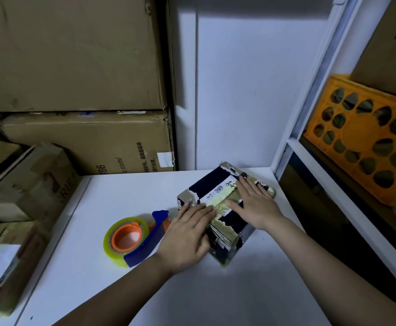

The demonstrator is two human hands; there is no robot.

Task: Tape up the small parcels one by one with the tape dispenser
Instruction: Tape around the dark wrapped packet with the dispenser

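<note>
Two hands are flat on one parcel (225, 208), the dark, scuffed box near the right end of the white table (192, 290). It is your landmark for this entry.

Risks, as judged from this frame:
- A yellowish tape strip (222, 203) runs across the parcel's top over the white label (218, 191). If you lift your palms before it is rubbed down, an end may peel or trap a crease. The surface is already torn and patchy, so adhesion looks uneven.
- The parcel sits skewed to the table's edges. Uneven pressure from one hand could make it slide or turn on the smooth top.
- The tape dispenser (135, 238) lies on its side just left of the parcel, close beside your left wrist. A sweep of that forearm could knock it away. Whether its cutting edge faces your hand cannot be read here.

Pose:
- Your left hand (187, 234) lies palm down on the parcel's near-left corner, fingers straight and spread, tips reaching onto the strip. It grips nothing.
- Your right hand (255, 203) lies palm down on the parcel's right half, fingers extended toward the far edge, thumb pointing along the strip. It also holds nothing, only presses.
- Both forearms come in from below the parcel, converging on it.

Cardboard boxes (22, 196) stand well left of the parcel; an orange crate (366, 137) sits on shelving to its right.
</note>
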